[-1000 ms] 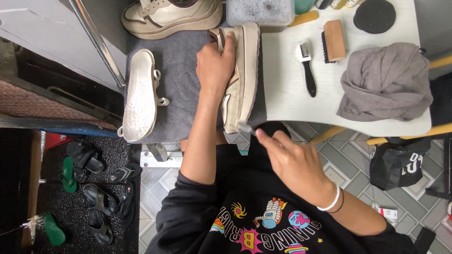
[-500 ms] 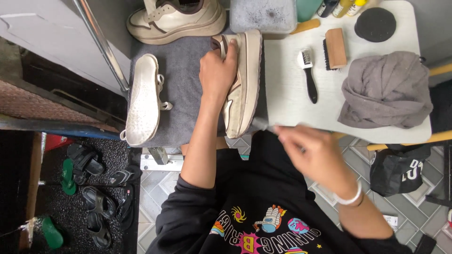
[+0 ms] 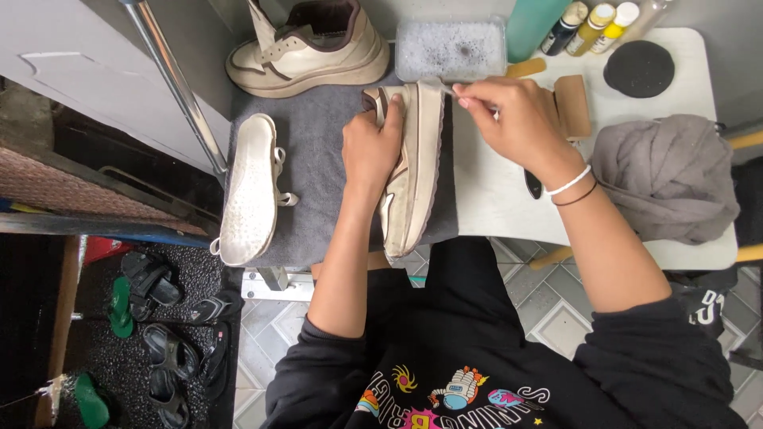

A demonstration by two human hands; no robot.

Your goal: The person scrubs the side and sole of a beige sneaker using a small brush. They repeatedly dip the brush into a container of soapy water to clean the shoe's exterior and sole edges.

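Note:
A cream sneaker (image 3: 413, 183) with brown trim lies on its side on a grey towel (image 3: 318, 159). My left hand (image 3: 369, 151) grips its upper from the left and holds it steady. My right hand (image 3: 509, 119) is at the shoe's far end, fingers pinched on a small pale item pressed against the edge of the sole. What that item is cannot be made out. A white band and a dark band circle my right wrist.
A second cream sneaker (image 3: 306, 48) stands at the back, and a third shoe (image 3: 250, 187) lies sole-up on the left. On the white table (image 3: 493, 206) are a soapy tray (image 3: 449, 48), bottles (image 3: 592, 24), a wooden brush (image 3: 572, 107), a black pad (image 3: 640, 67) and a grey cloth (image 3: 664, 175). Sandals (image 3: 159, 318) lie on the floor.
My right hand has risen from near my lap to the far end of the sneaker. My left hand has kept its grip on the shoe.

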